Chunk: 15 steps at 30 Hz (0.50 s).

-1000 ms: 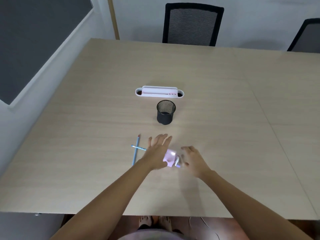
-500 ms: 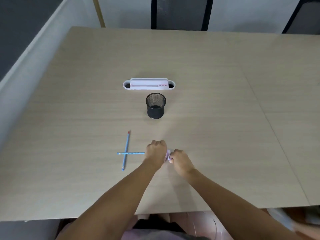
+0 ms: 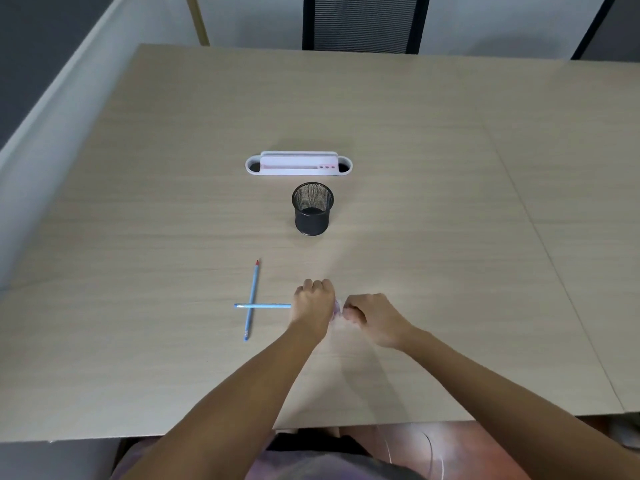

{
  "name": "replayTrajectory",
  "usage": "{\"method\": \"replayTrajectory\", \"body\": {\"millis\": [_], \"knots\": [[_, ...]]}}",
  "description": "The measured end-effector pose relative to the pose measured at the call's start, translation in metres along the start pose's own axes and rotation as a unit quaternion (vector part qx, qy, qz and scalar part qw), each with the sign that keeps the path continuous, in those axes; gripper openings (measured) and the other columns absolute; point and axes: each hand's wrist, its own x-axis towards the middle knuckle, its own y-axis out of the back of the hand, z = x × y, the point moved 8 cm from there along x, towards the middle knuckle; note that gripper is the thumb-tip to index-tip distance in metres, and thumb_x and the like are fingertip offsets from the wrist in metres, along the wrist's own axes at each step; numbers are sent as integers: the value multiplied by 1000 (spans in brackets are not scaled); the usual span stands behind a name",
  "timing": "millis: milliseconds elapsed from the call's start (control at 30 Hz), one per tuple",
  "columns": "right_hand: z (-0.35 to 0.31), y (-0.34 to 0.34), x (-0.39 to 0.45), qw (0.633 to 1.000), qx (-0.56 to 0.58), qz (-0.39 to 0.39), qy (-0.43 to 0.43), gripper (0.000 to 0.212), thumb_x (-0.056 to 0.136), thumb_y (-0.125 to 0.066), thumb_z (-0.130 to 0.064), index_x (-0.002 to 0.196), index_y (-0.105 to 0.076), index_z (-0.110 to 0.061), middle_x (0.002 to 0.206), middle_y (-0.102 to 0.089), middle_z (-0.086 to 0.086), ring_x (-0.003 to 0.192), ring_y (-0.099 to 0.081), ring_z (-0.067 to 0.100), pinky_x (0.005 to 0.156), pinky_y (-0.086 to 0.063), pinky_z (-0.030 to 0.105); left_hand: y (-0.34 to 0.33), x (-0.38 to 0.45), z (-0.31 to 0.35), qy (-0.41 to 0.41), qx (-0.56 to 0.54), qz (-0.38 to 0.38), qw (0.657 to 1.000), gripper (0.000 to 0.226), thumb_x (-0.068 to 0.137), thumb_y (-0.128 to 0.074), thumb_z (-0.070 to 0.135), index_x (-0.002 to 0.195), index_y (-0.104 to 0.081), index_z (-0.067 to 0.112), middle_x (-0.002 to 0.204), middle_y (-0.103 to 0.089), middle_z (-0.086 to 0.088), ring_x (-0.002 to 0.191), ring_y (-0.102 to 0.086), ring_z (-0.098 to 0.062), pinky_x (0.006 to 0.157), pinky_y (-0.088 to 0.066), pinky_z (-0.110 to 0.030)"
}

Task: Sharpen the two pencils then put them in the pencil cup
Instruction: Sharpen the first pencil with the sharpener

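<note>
Wooden table [image 3: 450, 202] is carrying everything. Your left hand [image 3: 313, 304] is gripping one light, stiff pencil [image 3: 263, 306] lying across the other pencil [image 3: 252, 299]; your right hand [image 3: 372, 315] is pinching the sharpener [image 3: 336, 308]. Mesh pencil cup [image 3: 312, 209] is standing farther away.

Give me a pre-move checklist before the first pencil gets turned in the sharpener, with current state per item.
1. Left hand grips the horizontal pencil: ok.
2. Right hand holds the sharpener: ok, though only a pale sliver shows between the hands.
3. Pencil tip seated in the sharpener: cannot tell, hidden by the left hand.
4. Held pencil free of the second pencil: not ok, the two cross.
5. Pencil cup upright, opening unobstructed: ok.
6. Pencils already in the cup: not ok, none yet.
</note>
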Motion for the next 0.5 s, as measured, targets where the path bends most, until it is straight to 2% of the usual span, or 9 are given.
{"method": "replayTrajectory", "body": {"millis": [33,100,167,267,367,500], "knots": [[0,7,7,1000,0,15,3,20,90,-47,-7,80,-63,-1,76,-65,9,67,-53,21,59,-39,18,-3,0,0,-7,-3,-2,1000,50,15,-87,21,53,-55,13,41,-52,1,41,-52,-15,35,-37,-18],[2,18,26,998,-12,56,17,16,89,-54,-10,80,-65,-4,74,-64,8,66,-53,17,58,-36,11,-2,0,1,-18,-6,-5,1000,52,15,-88,23,54,-56,13,42,-52,1,41,-53,-16,37,-38,-17],[14,21,47,996,-27,81,15,12,85,-60,-7,76,-68,-3,71,-59,11,66,-56,22,58,-33,14,3,0,2,-23,-13,6,1000,49,16,-87,22,53,-56,13,41,-53,1,41,-54,-17,37,-39,-16],[28,-3,59,996,-64,58,-4,7,72,-65,-1,72,-71,0,73,-50,9,71,-60,31,59,-37,24,1,0,0,-17,-20,2,1000,51,12,-85,19,54,-56,14,42,-52,2,42,-53,-16,38,-38,-16],[32,-42,33,996,-76,57,3,12,77,-60,-6,69,-69,-2,72,-53,12,75,-57,33,64,-38,32,-4,2,-2,-2,-24,2,1000,58,3,-85,16,53,-55,13,41,-50,1,41,-51,-16,37,-35,-16],[30,-46,-14,996,34,78,-7,18,85,-51,-14,77,-66,-9,77,-57,7,69,-51,19,64,-34,20,2,2,0,7,-13,13,1000,58,2,-85,15,51,-53,13,39,-48,2,40,-49,-15,36,-32,-16]]}}
